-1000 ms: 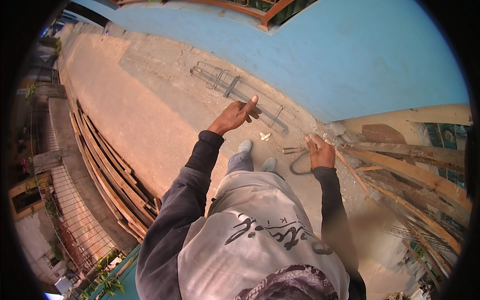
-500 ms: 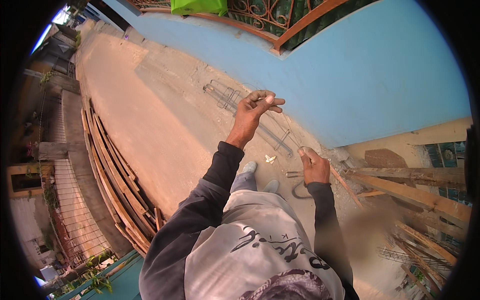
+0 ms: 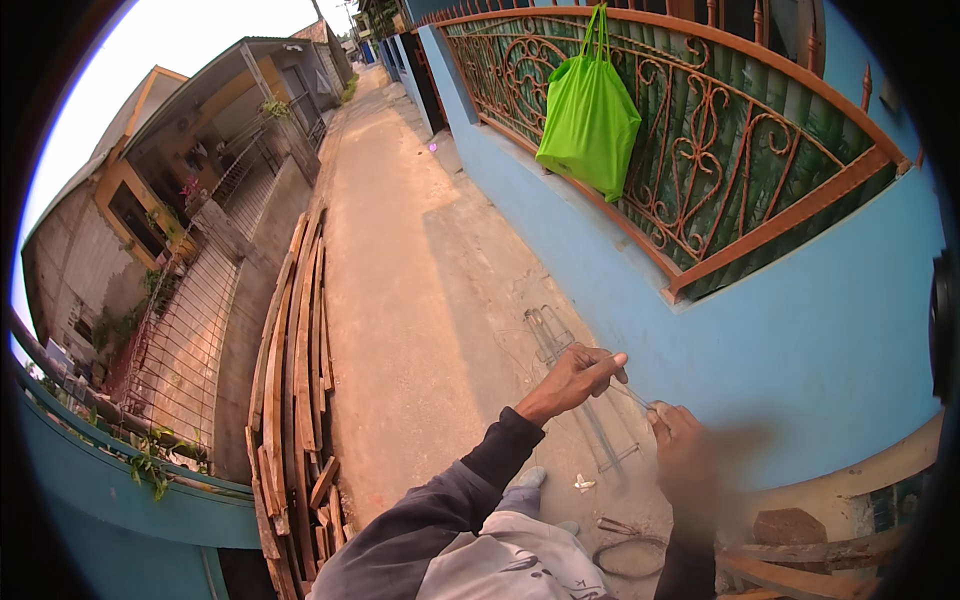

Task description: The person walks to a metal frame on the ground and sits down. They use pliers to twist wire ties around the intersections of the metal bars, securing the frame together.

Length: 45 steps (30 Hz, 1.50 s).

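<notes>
One thin strand of wire [image 3: 636, 396], greyish and nearly straight, spans the short gap between the two hands, with its ends hidden at the fingers. Directly below the grip, a frame of steel bars [image 3: 598, 430] with bent rectangular loops lies on the concrete ground [image 3: 390, 350], partly covered by the left hand [image 3: 575, 383]. Nearer the body than the grip are a white scrap [image 3: 584, 483], a pair of slim handles [image 3: 618, 524] and a dark loop [image 3: 595, 556] (cable or hose, I cannot tell which). Well off to the grip's left runs a stack of long planks [image 3: 290, 380]; close on its right rises a blue wall [image 3: 800, 370], and beyond, a bright green bag [image 3: 592, 125] hangs on a rust-coloured metal fence [image 3: 700, 150]. A brownish blur hides much of the right hand [image 3: 680, 435]. Its thumb and forefinger pinch the wire, nearly touching; the left hand's thumb and fingers are likewise drawn narrow around the other end.
</notes>
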Motion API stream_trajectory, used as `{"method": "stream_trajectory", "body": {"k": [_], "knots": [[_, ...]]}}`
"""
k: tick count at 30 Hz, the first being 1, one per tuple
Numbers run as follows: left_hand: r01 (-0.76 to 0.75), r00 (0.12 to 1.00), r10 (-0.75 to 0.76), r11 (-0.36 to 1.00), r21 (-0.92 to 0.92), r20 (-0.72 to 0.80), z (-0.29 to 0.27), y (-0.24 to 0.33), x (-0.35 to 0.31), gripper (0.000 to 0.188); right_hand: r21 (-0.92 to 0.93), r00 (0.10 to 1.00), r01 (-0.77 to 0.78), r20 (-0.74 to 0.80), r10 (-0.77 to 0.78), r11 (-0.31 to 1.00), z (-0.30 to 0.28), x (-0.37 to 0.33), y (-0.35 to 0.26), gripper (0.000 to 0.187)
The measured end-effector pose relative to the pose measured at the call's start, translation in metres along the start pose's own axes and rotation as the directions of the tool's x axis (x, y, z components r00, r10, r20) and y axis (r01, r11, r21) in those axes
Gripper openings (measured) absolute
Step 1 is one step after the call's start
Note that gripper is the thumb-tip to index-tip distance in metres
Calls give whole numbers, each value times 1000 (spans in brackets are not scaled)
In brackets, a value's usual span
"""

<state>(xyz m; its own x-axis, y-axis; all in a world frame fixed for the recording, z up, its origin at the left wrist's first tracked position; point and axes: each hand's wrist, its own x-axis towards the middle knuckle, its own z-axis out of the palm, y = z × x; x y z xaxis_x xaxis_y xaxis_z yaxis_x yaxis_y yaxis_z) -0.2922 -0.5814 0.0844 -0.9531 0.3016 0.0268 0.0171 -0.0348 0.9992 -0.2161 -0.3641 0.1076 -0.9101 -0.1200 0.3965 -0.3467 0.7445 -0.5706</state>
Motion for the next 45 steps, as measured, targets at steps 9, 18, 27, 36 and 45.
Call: {"method": "stream_trajectory", "body": {"k": [9, 18, 27, 36, 45], "knots": [[76, 985, -85, 995, -66, -152, -32, 2, -11, 48, -405, 926, 331, -36, -376, 853, 42, 14, 8, 36], [91, 937, -78, 996, 22, -341, -111, -30, 8, 54, 141, 784, -153, 619, 34, 978, 84, 28, -15, 28], [66, 797, -132, 989, -133, -589, -219, -61, 38, 52, 753, 749, -651, 658, 80, -97, 130, 70, -24, 28], [201, 813, -132, 978, 61, -568, -271, -94, 38, 55, -137, 641, -245, 720, 267, 960, 209, 31, -28, 27], [22, 708, 145, 973, 228, -691, -272, -97, 54, 59, 129, 807, -466, 468, 361, 875, 217, 21, 10, 33]]}}
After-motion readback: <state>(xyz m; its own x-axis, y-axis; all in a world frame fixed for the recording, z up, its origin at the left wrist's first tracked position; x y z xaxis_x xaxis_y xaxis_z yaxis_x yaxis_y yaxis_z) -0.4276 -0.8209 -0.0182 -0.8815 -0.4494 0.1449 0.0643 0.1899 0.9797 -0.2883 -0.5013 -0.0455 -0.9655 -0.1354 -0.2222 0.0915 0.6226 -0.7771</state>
